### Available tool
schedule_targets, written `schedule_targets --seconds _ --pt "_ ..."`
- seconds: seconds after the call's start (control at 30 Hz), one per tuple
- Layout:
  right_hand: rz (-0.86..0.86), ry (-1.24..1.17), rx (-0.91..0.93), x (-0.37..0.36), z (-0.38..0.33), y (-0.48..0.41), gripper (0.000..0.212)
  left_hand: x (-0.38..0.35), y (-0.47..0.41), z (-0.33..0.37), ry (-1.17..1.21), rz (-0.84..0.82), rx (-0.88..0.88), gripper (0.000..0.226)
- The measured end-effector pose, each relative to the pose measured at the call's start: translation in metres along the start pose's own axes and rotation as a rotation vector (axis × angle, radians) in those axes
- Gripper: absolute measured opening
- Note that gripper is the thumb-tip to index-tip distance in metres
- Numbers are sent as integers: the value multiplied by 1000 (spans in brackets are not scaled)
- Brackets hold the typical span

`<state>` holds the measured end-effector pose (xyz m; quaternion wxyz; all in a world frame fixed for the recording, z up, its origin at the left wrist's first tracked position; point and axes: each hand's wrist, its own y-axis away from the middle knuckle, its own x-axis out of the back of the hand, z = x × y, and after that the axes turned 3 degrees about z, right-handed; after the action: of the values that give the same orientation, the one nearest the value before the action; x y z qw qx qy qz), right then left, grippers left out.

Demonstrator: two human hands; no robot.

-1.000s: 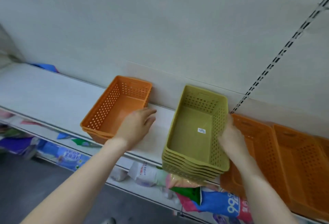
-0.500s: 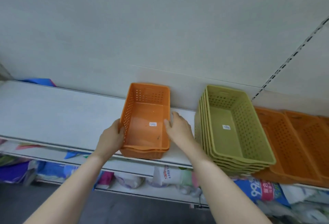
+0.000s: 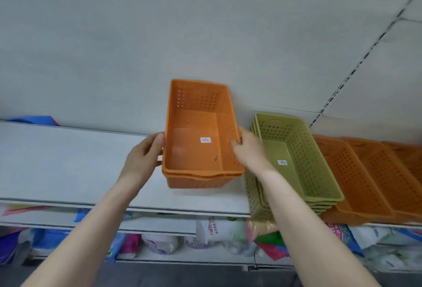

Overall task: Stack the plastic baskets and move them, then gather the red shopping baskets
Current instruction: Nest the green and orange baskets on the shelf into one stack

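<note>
Both hands hold the nested orange baskets (image 3: 201,140), 2 of them seated one inside the other, over the white shelf (image 3: 68,161) and close to the pale back panel (image 3: 205,35). The left hand (image 3: 143,156) clasps the left long wall, and the right hand (image 3: 249,149) takes the right wall with its thumb hooked over the rim. Each grip is therefore closed on the pair from opposite sides, which keeps the 2 baskets locked together and level enough to carry as 1 piece. The pair looks tipped so its open top faces the camera, a white label (image 3: 205,140) showing on the floor. Whether its near end touches the shelf cannot be told. Just beside it to the right stands the stack of green baskets (image 3: 296,156), several deep and squared up, with the right forearm passing in front of its near corner. Past that, the wide orange baskets (image 3: 365,172) overlap in a row. The 2-handed side hold suggests the pair is being moved to join another stack. No red shopping baskets show here. Bagged goods (image 3: 217,229) fill the lower shelf.
</note>
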<state>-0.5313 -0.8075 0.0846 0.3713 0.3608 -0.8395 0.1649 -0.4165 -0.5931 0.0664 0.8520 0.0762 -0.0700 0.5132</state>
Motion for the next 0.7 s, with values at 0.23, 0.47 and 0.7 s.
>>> schedule_targets --seconds 0.23,0.47,0.7 --pt "177 -236 -102 125 4 13 35 -53 -16 77 29 -193 -257 34" --pt "385 -184 -202 244 72 37 26 -174 -11 110 -178 -407 -370 32" --pt "497 -45 -298 324 184 47 29 -313 12 88 -521 -464 -416 57"
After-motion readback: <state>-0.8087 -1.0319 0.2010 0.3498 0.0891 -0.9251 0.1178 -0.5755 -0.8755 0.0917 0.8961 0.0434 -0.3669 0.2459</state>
